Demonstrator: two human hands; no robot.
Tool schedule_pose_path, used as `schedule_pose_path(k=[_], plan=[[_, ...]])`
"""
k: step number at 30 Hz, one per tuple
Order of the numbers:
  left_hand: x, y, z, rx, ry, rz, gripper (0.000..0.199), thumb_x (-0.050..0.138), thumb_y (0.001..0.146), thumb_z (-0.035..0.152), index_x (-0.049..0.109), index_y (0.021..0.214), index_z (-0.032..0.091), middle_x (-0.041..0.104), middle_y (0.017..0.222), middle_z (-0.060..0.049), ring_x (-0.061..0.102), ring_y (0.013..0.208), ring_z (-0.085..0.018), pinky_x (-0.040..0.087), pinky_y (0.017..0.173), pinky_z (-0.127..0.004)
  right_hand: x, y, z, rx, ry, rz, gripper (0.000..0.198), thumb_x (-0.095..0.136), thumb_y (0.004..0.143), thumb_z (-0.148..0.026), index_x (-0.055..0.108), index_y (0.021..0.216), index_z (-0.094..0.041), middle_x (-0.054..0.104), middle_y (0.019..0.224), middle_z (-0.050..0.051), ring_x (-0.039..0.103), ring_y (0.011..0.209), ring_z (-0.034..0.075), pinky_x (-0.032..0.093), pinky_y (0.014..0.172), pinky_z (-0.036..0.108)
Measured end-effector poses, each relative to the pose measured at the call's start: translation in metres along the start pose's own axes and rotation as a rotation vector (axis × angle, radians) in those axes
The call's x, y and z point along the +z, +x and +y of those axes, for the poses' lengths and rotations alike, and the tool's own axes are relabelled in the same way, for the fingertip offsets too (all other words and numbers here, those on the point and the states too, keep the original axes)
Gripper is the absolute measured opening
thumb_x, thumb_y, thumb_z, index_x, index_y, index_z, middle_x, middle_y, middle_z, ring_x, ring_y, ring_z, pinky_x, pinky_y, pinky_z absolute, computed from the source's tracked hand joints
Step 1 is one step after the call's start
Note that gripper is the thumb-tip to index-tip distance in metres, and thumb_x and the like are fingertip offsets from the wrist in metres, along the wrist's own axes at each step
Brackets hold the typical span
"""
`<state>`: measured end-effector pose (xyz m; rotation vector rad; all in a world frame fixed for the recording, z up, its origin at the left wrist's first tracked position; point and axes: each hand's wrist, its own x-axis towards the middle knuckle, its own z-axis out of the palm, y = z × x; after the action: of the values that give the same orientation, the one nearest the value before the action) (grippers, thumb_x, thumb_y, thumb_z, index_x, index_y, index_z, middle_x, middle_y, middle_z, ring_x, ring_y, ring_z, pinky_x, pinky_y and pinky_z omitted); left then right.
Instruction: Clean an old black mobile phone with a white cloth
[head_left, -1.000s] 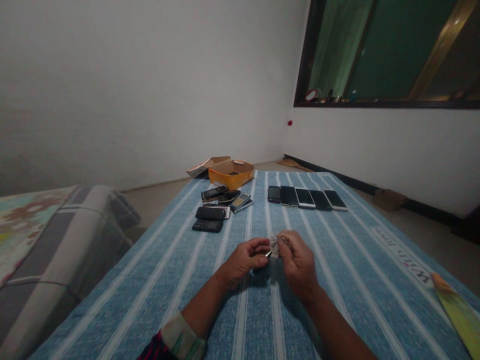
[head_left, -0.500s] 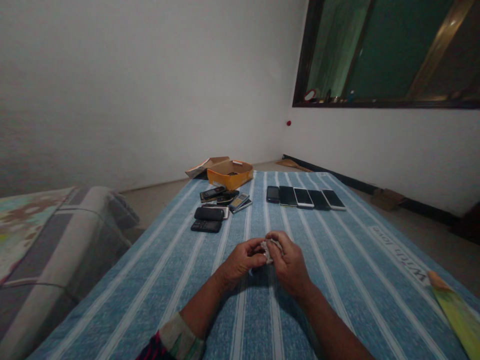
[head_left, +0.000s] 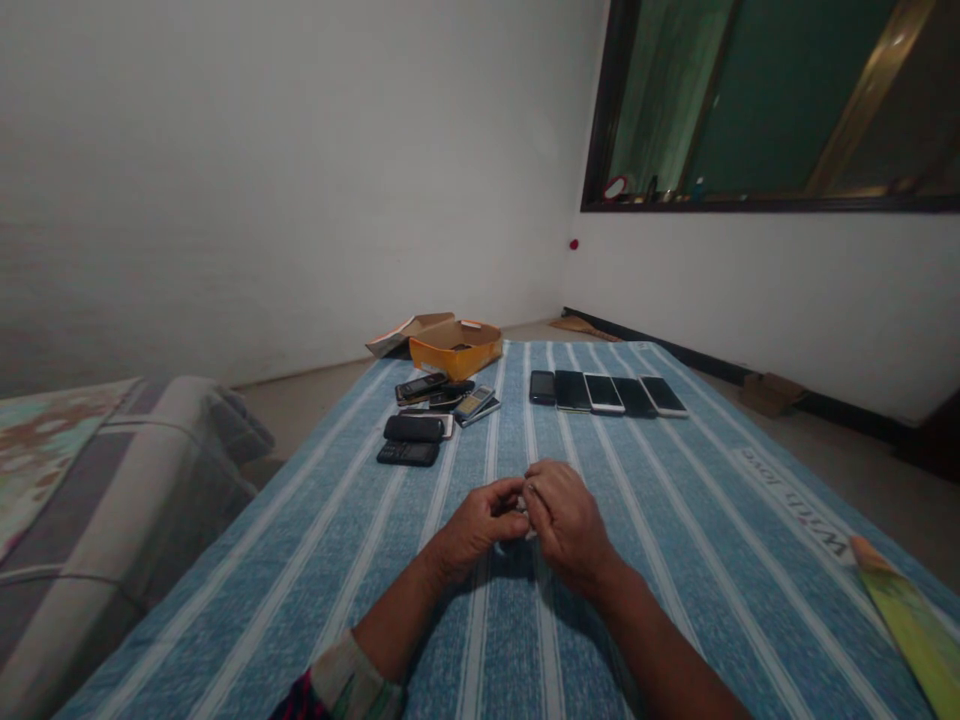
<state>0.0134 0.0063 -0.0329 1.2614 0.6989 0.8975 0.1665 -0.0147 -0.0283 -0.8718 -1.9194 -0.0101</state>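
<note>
My left hand (head_left: 480, 525) and my right hand (head_left: 568, 520) meet over the middle of the striped blue cloth (head_left: 510, 640). A whitish crumpled cloth (head_left: 523, 507) shows in a small patch between them, mostly covered by my right fingers, which are closed round it. My left thumb and fingers are pinched at its left side. Whatever they grip is hidden, apart from a small bluish-grey edge under the thumb. Beyond my left hand lie a black keypad phone (head_left: 408, 454) and a dark phone (head_left: 414, 429).
Several older phones (head_left: 475, 402) lie in a heap at the left, before an open orange box (head_left: 456, 352). Several smartphones (head_left: 604, 393) form a row at the right. A yellow-green object (head_left: 900, 625) rests on the right edge. A covered piece of furniture (head_left: 142, 480) stands at left.
My right hand has turned over the crumpled cloth and covers more of it. The left hand keeps its pinch. The whole view has shifted slightly.
</note>
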Motion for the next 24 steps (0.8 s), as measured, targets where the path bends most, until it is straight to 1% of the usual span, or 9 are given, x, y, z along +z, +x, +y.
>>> schedule_pose_path(k=[2, 5, 11, 14, 17, 19, 21, 24], plan=[[0.000, 0.000, 0.000, -0.004, 0.016, 0.012, 0.051, 0.083, 0.058, 0.032, 0.072, 0.105, 0.015, 0.067, 0.084, -0.003, 0.057, 0.078, -0.017, 0.042, 0.072, -0.028, 0.000, 0.001, -0.001, 0.010, 0.036, -0.029, 0.023, 0.035, 0.096, -0.018, 0.055, 0.083, -0.020, 0.058, 0.081, 0.005, 0.053, 0.080, 0.019, 0.042, 0.075, 0.033], [-0.002, 0.000, -0.002, -0.007, 0.033, 0.018, 0.049, 0.082, 0.059, 0.035, 0.072, 0.103, 0.016, 0.064, 0.077, -0.001, 0.053, 0.071, -0.015, 0.039, 0.067, -0.027, -0.001, 0.002, -0.003, 0.024, 0.070, -0.048, 0.021, 0.035, 0.096, -0.018, 0.056, 0.092, -0.019, 0.058, 0.082, 0.005, 0.052, 0.078, 0.018, 0.041, 0.074, 0.033], [-0.003, -0.001, 0.000, 0.039, 0.082, -0.022, 0.042, 0.080, 0.060, 0.043, 0.072, 0.089, 0.014, 0.062, 0.076, -0.002, 0.051, 0.071, -0.017, 0.039, 0.069, -0.029, -0.008, 0.005, -0.006, -0.003, 0.114, -0.178, 0.025, 0.033, 0.098, -0.021, 0.057, 0.092, -0.020, 0.057, 0.081, 0.004, 0.051, 0.078, 0.018, 0.040, 0.075, 0.034], [-0.002, -0.001, 0.002, 0.040, 0.109, -0.018, 0.033, 0.077, 0.065, 0.039, 0.070, 0.084, 0.014, 0.062, 0.076, -0.002, 0.051, 0.073, -0.017, 0.040, 0.070, -0.029, -0.014, 0.006, -0.009, -0.006, 0.168, -0.206, 0.027, 0.031, 0.099, -0.023, 0.056, 0.091, -0.020, 0.057, 0.084, 0.004, 0.052, 0.082, 0.018, 0.041, 0.079, 0.035], [-0.004, -0.001, -0.001, 0.050, 0.134, -0.032, 0.024, 0.072, 0.071, 0.031, 0.070, 0.087, 0.014, 0.064, 0.080, -0.003, 0.054, 0.078, -0.018, 0.041, 0.077, -0.031, -0.018, 0.008, -0.012, -0.008, 0.206, -0.251, 0.027, 0.032, 0.098, -0.026, 0.057, 0.092, -0.019, 0.058, 0.088, 0.005, 0.053, 0.085, 0.019, 0.041, 0.082, 0.038], [-0.007, 0.000, -0.004, 0.060, 0.126, -0.033, 0.023, 0.070, 0.071, 0.029, 0.070, 0.089, 0.014, 0.065, 0.083, -0.003, 0.055, 0.082, -0.020, 0.042, 0.080, -0.032, -0.020, 0.009, -0.015, -0.008, 0.201, -0.278, 0.024, 0.035, 0.097, -0.027, 0.058, 0.095, -0.019, 0.059, 0.093, 0.007, 0.053, 0.089, 0.020, 0.042, 0.084, 0.039], [-0.009, 0.001, -0.008, 0.060, 0.112, -0.008, 0.024, 0.069, 0.071, 0.028, 0.070, 0.090, 0.014, 0.066, 0.085, -0.004, 0.056, 0.084, -0.021, 0.042, 0.081, -0.033, -0.022, 0.010, -0.016, -0.016, 0.182, -0.280, 0.022, 0.039, 0.095, -0.026, 0.059, 0.102, -0.018, 0.059, 0.102, 0.009, 0.053, 0.097, 0.022, 0.042, 0.088, 0.041], [-0.009, 0.001, -0.010, 0.038, 0.110, 0.026, 0.025, 0.069, 0.069, 0.027, 0.070, 0.090, 0.013, 0.066, 0.086, -0.005, 0.057, 0.085, -0.022, 0.043, 0.082, -0.035, -0.022, 0.009, -0.016, -0.048, 0.185, -0.261, 0.026, 0.041, 0.092, -0.021, 0.057, 0.112, -0.020, 0.057, 0.116, 0.011, 0.051, 0.108, 0.024, 0.042, 0.095, 0.043]])
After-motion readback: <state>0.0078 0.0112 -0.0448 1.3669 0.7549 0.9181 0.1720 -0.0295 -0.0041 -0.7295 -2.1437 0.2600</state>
